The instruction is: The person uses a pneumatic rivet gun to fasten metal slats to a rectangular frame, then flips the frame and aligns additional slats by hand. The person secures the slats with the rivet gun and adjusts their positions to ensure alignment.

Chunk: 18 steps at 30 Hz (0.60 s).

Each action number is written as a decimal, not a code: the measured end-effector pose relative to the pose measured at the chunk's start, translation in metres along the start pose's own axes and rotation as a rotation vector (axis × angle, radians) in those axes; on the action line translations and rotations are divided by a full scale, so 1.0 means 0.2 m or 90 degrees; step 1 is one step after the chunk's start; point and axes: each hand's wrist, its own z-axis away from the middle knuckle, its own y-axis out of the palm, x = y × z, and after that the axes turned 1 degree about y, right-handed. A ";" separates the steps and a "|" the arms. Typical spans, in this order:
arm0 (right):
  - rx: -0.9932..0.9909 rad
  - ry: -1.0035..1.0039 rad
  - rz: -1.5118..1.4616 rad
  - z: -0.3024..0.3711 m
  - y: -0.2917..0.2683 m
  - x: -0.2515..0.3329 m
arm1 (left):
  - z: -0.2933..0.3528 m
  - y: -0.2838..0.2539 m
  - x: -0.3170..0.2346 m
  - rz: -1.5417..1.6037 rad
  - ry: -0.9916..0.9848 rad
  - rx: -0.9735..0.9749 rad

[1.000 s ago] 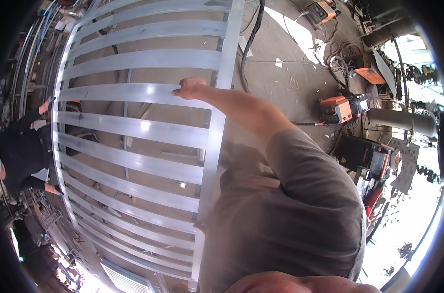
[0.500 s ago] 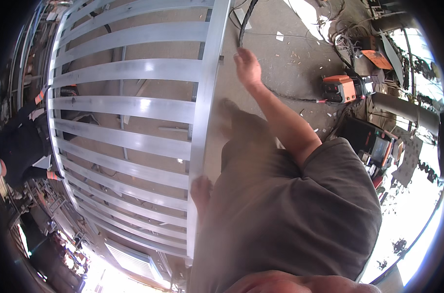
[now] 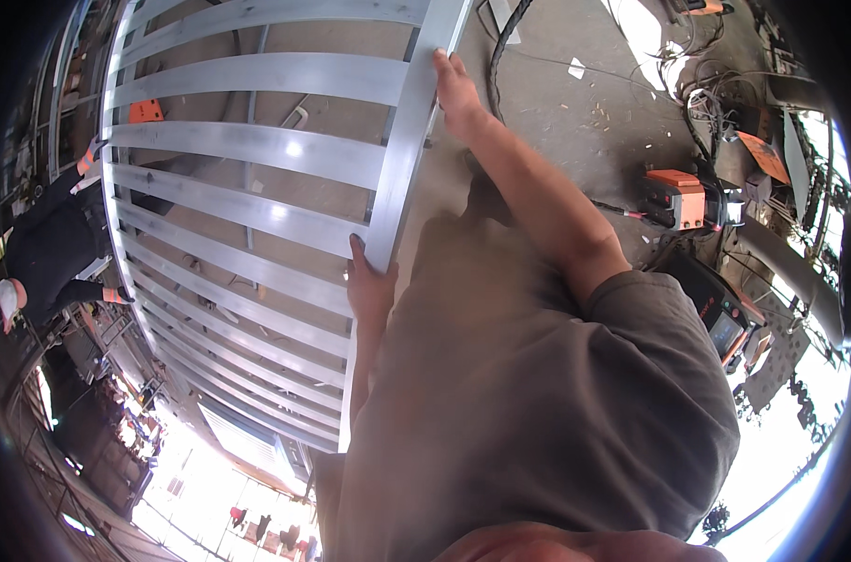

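Note:
A large slatted metal frame (image 3: 402, 159) of silvery flat bars between two long rails extends along my left side. My left hand (image 3: 370, 284) is wrapped round the rail nearest me, its fingers reaching the inner side beside a slat. Farther up the same rail, my right hand (image 3: 455, 89) grips the outer edge, with its fingertips over the top. Part of both grips is hidden behind the rail. Across the frame, a co-worker (image 3: 46, 239) in dark clothes with orange bands at the cuffs has both hands at the opposite rail.
A black cable (image 3: 497, 70) lies on the floor beyond my right hand. An orange and black machine (image 3: 674, 199) stands at the right, near tangled cables and a dark unit with a screen (image 3: 723, 330). Beneath the slats, an orange piece (image 3: 146, 111) and scraps show on the floor.
My right hand has come from the cable side onto the rail. My left hand has moved up along the rail and now grips it. The frame's position in view has shifted slightly.

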 end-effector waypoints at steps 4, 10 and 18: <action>-0.031 -0.084 0.107 0.03 0.04 0.03 | -0.01 -0.02 -0.01 0.013 0.014 -0.002; -0.037 -0.129 0.243 -0.08 0.01 0.01 | -0.04 0.04 0.04 0.028 0.060 -0.045; -0.155 -0.252 0.426 -0.14 0.01 -0.08 | -0.06 0.07 0.10 0.034 0.126 -0.078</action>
